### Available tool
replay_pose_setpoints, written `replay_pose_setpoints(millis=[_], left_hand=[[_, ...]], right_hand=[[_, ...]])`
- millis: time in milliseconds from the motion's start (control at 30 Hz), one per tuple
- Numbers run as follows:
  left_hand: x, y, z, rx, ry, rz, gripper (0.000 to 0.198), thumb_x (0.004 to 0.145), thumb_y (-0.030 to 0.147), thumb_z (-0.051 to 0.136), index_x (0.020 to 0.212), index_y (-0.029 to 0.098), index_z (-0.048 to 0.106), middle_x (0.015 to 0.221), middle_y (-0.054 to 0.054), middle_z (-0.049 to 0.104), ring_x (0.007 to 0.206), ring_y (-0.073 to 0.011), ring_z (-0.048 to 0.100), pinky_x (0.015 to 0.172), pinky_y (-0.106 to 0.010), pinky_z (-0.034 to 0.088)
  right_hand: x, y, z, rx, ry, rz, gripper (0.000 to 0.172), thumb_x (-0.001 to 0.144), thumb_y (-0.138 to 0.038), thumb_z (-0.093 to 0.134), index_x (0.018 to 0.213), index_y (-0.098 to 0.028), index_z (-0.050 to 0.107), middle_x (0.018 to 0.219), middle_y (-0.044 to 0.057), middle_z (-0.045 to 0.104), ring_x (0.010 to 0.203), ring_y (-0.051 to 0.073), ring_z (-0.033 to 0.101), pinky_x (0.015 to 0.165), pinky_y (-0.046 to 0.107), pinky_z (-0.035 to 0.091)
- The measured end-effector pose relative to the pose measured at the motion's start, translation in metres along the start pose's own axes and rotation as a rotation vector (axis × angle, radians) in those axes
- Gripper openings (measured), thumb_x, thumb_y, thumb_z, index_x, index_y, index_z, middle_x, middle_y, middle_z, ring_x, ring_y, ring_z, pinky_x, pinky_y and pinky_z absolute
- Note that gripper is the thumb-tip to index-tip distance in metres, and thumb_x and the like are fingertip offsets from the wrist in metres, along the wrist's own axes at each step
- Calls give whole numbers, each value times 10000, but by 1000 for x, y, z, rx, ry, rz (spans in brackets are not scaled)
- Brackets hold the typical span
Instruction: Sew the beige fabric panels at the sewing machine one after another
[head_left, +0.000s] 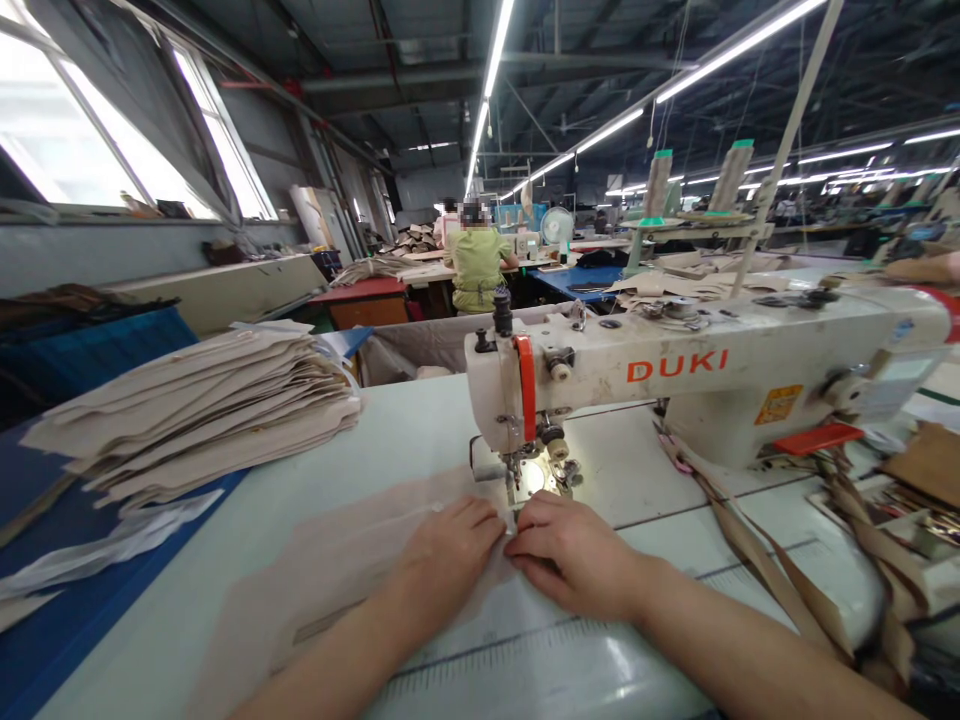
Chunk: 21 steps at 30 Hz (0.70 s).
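Note:
A thin, pale pinkish fabric piece point(337, 545) lies on the sewing machine table, stretching left from the needle area. My left hand point(454, 555) rests on it with bent fingers drawn together at its edge, the thumb mostly hidden. Just right of that, my right hand point(574, 550) pinches the same edge between thumb and fingers, the fingertips of both hands almost touching. Directly beyond them stands the head of a white DUKI sewing machine point(600, 365), its small lamp lighting the needle and presser foot point(516, 490). Whether the foot presses on the fabric, I cannot tell.
A tall stack of beige fabric pieces point(217, 410) sits at the left on a blue surface point(112, 600). Tan straps point(780, 570) hang at the right near a tray of small items. Thread cones point(731, 178) stand behind the machine. A person in yellow-green point(478, 265) sits further ahead.

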<state>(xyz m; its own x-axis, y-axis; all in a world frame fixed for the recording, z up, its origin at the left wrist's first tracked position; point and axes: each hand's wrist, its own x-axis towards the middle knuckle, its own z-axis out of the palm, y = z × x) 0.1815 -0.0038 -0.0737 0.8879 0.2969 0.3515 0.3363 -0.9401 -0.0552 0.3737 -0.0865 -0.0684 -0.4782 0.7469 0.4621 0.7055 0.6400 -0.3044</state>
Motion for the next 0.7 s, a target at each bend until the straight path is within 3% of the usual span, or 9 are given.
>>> replay_pose_setpoints(millis=[300,700], left_hand=[[-2,-3,3,48,99,13,228,897,11,466,899,158,640,895,-56,681,841,-210,642,774,-333,561],[2,-9,9,29,57,8,236,903,16,452,891,171,630,879,-42,681,819,-198,650,733,-319,571]], right_hand=[[0,1,1,-7,-3,10,137,894,-145,560,879,-184,690,823,52,631,810,198,557,766,308,457],[1,0,1,-7,-9,3,149,892,-144,546,867,-179,689,808,51,623,805,196,551,768,305,459]])
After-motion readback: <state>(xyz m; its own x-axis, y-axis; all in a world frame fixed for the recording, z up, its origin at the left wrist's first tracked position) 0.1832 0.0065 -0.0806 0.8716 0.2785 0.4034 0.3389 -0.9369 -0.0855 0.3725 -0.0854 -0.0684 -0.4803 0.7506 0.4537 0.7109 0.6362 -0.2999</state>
